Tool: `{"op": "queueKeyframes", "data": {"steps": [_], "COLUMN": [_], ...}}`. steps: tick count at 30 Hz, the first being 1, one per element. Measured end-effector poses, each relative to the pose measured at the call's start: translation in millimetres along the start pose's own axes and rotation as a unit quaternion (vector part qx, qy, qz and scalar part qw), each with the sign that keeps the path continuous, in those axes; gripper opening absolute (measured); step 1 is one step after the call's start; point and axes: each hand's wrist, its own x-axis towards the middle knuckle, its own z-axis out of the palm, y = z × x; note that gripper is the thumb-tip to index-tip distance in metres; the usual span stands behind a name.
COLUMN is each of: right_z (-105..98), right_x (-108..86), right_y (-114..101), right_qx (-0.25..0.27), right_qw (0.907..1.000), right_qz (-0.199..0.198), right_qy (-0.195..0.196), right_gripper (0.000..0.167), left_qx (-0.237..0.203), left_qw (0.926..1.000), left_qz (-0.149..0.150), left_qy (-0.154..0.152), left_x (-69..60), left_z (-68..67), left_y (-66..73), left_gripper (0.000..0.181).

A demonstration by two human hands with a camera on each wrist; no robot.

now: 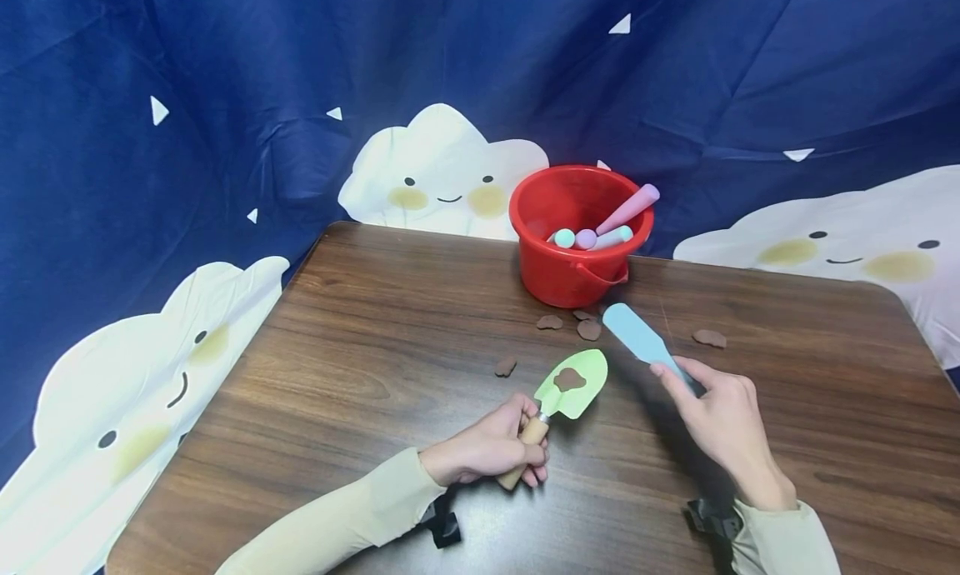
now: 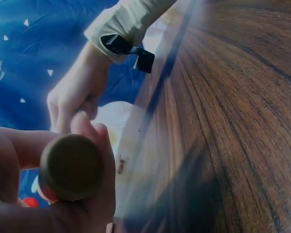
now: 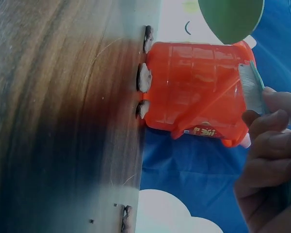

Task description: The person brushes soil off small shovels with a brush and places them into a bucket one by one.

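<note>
My left hand [image 1: 491, 443] grips the wooden handle of a small green trowel [image 1: 594, 368] held above the table. A flat brown piece [image 1: 569, 379] lies on its blade. In the left wrist view the round butt of the trowel handle [image 2: 72, 166] faces the camera, between the fingers. My right hand [image 1: 723, 417] pinches a light blue spatula-like tool [image 1: 632, 332], its flat end pointing up and left, beyond the trowel. In the right wrist view, the tool's blade [image 3: 252, 90] appears edge-on below the green trowel blade [image 3: 233, 19].
A red bucket [image 1: 558, 271] stands at the table's far edge, holding several purple and mint-coloured handles [image 1: 628, 208]. Several brown pieces lie on the wooden table [image 1: 390, 333]: some before the bucket, one piece [image 1: 506, 367] left of the trowel, another piece [image 1: 709, 338] at right. A blue cloud-print curtain [image 1: 262, 58] hangs behind.
</note>
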Motion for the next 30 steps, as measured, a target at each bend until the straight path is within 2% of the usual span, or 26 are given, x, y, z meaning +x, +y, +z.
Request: {"op": "queueKeyframes", "data": {"steps": [6, 12, 16, 22, 25, 30], "right_z": [-1.1, -2.7, -4.1, -4.6, -3.0, 2.7], "right_x": [-0.5, -1.4, -2.7, -6.1, -8.7, -14.3], "right_y": [-2.7, -7.9, -12.9, -24.2, -31.0, -40.6], "right_qx": [0.009, 0.018, 0.037, 0.062, 0.075, 0.091], "right_qw": [0.9999, 0.9997, 0.9985, 0.9930, 0.9885, 0.9783], "right_qz": [-0.009, -0.015, -0.033, -0.082, -0.102, -0.094], "right_qy": [0.006, -0.004, -0.022, -0.059, -0.083, -0.160], "right_gripper": [0.024, 0.025, 0.026, 0.027, 0.026, 0.018], "left_qx": [0.010, 0.025, 0.059, 0.105, 0.120, 0.138], "left_qw": [0.9999, 0.9995, 0.9980, 0.9933, 0.9915, 0.9888], "left_qz": [-0.006, -0.017, -0.010, 0.009, 0.010, 0.010], "left_qy": [-0.002, 0.004, 0.019, 0.047, 0.050, 0.055], "left_x": [0.4, -0.2, 0.5, 2.1, 2.9, 4.1], "left_z": [0.3, 1.1, 1.4, 1.4, 2.1, 3.2], "left_y": [-3.2, -5.7, -5.8, -4.2, -3.1, -3.7], "left_gripper": [0.030, 0.028, 0.029, 0.025, 0.021, 0.014]}}
